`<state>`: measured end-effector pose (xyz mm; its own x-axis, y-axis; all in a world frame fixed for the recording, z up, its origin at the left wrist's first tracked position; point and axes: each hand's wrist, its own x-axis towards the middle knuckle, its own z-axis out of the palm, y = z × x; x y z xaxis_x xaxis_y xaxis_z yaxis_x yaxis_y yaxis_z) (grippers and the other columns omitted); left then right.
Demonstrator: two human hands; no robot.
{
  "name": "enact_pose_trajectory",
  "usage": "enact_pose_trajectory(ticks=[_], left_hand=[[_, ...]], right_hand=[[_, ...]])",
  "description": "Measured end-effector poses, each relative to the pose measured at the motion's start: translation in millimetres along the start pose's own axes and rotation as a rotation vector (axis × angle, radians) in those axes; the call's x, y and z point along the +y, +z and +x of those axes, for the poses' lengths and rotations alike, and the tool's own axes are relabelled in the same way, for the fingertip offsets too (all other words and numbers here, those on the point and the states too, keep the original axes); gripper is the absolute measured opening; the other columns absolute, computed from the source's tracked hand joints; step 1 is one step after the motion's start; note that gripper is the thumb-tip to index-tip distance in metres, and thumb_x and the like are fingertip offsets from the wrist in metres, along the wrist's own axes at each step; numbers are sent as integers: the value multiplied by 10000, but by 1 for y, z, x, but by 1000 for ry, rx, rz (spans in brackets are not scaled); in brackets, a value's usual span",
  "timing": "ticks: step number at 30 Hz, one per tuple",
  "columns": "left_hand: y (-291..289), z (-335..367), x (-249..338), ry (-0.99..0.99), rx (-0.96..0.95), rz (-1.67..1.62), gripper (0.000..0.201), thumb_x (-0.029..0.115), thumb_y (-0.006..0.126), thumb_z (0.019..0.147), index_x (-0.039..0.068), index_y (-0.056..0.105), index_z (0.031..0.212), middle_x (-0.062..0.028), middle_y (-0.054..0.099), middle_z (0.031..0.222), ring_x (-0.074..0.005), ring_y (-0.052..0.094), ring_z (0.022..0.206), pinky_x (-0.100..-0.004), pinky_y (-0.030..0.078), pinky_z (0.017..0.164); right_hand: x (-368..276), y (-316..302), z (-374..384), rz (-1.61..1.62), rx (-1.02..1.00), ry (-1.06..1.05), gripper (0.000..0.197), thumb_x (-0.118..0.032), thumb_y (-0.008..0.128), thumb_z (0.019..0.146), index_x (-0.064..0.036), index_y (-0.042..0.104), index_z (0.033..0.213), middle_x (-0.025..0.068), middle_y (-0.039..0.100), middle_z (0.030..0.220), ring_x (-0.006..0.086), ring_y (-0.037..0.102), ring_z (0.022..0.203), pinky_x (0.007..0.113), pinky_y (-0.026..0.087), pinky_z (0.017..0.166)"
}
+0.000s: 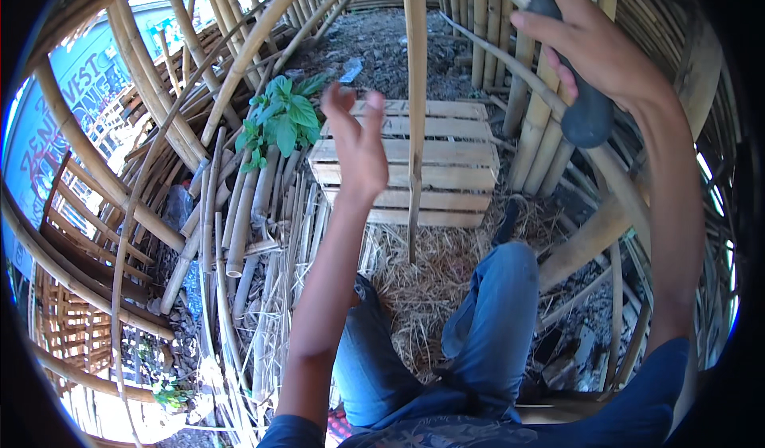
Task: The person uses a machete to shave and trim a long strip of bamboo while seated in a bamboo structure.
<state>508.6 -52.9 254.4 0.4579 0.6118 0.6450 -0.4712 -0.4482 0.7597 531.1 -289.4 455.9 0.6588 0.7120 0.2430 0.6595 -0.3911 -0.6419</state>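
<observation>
A dark shirt (526, 434) with a faint print across the chest sits nearest, above blue jeans (502, 313). The right hand (594, 46), raised, has its fingers wrapped around the dark handle of a curved-bladed tool (588, 113). The left hand (358, 145) is raised with loosely bent, parted fingers, just beside a bamboo strip (415, 66) running between the hands. Beyond stands a slatted wooden crate (434, 153), its upper slat bearing dark lettering. Farthest left, large painted letters cover a blue wall (100, 50).
</observation>
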Motion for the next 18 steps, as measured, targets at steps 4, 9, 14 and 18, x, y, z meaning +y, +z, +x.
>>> enact_pose_trajectory(ticks=[4, 9, 14, 18], left_hand=[[20, -16, -7, 28, -326, 213, 689, 385, 601, 900, -46, 301, 1347, -253, 476, 1231, -319, 463, 1180, -404, 358, 989], [52, -7, -39, 48, -349, 137, 344, 224, 544, 955, -23, 470, 1182, -162, 645, 978, -209, 628, 954, -338, 486, 779], [56, -5, -49, 88, -301, 84, 173, 133, 477, 975, -23, 542, 1008, -102, 664, 774, -182, 687, 723, -293, 501, 590], [42, 14, -30, 83, -271, 28, 176, 138, 486, 972, -23, 555, 994, -103, 666, 786, -158, 686, 708, -272, 494, 558]], right_hand=[[-23, -2, -7, -90, 199, 176, 254, -173, 532, 950, 16, 457, 1102, 8, 495, 615, 75, 487, 473, 232, 425, 414], [11, 1, -5, -112, 307, -65, 475, -343, 629, 877, 1, 512, 1183, -9, 485, 625, 43, 453, 443, 191, 391, 388], [26, -1, -3, 96, 285, -111, 491, -343, 596, 904, -24, 483, 1260, -4, 482, 643, 50, 467, 479, 203, 408, 410], [-40, 0, -8, -41, 387, -30, 336, -285, 557, 932, -10, 506, 1118, 0, 480, 607, 63, 460, 448, 217, 416, 398]])
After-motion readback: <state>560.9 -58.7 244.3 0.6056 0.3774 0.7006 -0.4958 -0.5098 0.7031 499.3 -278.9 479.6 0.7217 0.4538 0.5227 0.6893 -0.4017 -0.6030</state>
